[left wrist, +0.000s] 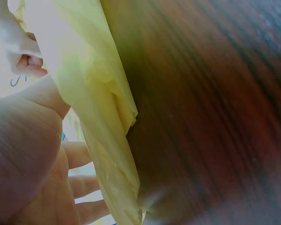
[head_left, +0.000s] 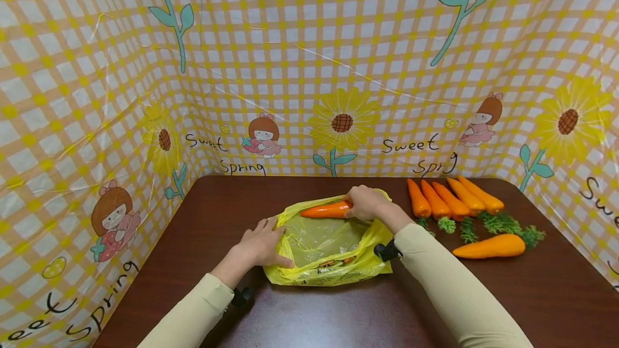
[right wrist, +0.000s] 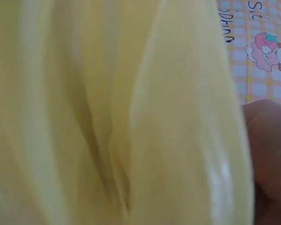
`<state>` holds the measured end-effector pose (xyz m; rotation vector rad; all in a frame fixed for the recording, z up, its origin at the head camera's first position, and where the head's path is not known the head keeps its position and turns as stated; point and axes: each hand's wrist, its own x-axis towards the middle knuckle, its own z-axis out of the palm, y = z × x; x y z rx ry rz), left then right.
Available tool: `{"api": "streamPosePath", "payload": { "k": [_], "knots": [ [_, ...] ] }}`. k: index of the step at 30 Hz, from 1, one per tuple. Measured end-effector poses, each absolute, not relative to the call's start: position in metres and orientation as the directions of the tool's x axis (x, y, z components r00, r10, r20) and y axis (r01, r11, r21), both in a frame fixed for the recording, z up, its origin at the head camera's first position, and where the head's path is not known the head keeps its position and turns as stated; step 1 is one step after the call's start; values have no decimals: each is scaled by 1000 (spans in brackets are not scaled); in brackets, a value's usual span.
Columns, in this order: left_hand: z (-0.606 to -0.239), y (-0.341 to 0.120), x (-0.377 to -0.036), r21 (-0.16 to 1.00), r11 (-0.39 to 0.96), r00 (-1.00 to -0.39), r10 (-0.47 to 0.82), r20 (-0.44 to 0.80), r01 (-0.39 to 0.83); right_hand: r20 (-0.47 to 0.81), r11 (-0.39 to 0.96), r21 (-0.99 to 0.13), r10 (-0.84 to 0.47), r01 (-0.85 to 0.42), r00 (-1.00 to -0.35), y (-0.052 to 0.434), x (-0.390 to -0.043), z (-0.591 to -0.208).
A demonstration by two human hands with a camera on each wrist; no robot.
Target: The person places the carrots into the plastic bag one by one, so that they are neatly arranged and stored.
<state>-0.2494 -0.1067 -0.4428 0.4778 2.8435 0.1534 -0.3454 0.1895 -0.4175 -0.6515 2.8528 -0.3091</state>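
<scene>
A yellow plastic bag (head_left: 333,278) lies on the table with its mouth spread wide. At its left side my left hand (head_left: 261,243) rests against the rim, fingers apart. In the left wrist view the fingers (left wrist: 86,186) look straight beside the yellow plastic (left wrist: 98,112). Over the back of the bag's mouth, my right hand (head_left: 367,203) grips an orange carrot (head_left: 325,210) by its thick end, the tip pointing left. Yellow plastic (right wrist: 178,117) fills most of the right wrist view, so the carrot is hidden there.
Several orange carrots (head_left: 437,200) with green tops (head_left: 503,223) lie side by side at the table's back right. A lighter orange carrot (head_left: 490,246) lies crosswise in front of them. A checked, flower-printed sheet (head_left: 290,69) hangs around the dark brown table (head_left: 213,203).
</scene>
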Motion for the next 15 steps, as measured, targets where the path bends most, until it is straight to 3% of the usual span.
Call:
{"api": "streamPosePath", "payload": {
  "k": [10, 15],
  "knots": [
    [-439, -106, -252, 140, 931, -908, 360, -216, 336, -105, 888, -197, -441, -416, -891, 185, -341, -420],
    [-441, -107, -256, 149, 933, -910, 355, -213, 329, -91, 881, -226, -444, -416, -891, 183, -339, -416]
  ]
}}
